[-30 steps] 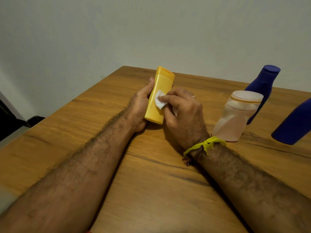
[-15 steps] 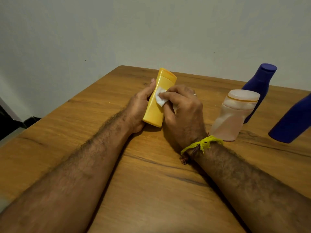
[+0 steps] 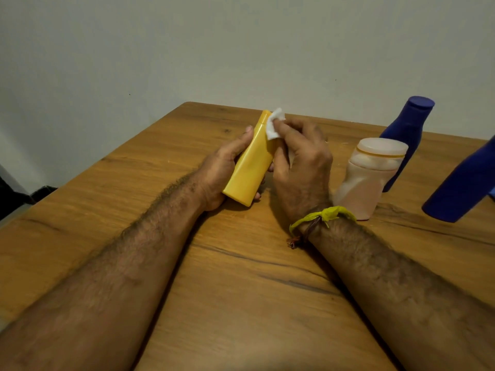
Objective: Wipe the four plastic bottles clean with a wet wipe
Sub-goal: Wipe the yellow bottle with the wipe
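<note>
Wiping is under way on the tall yellow plastic bottle [image 3: 251, 162], gripped tilted in the left hand [image 3: 219, 170] while the right hand [image 3: 300, 162] pinches a small white wet wipe [image 3: 273, 124] against its upper edge near the cap. Beyond the right hand stand a translucent pink plastic bottle [image 3: 369, 180] and two dark blue plastic bottles [image 3: 404, 135], [image 3: 466, 183]. Likely next: turn the bottle, wipe the remaining faces.

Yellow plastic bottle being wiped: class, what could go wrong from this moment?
1. The left hand grips only the lower part of the tilted yellow plastic bottle, so wiping pressure near its top could twist it loose.
2. The right hand pinches the small white wet wipe close to the translucent pink bottle; an elbow swing might topple it.
</note>
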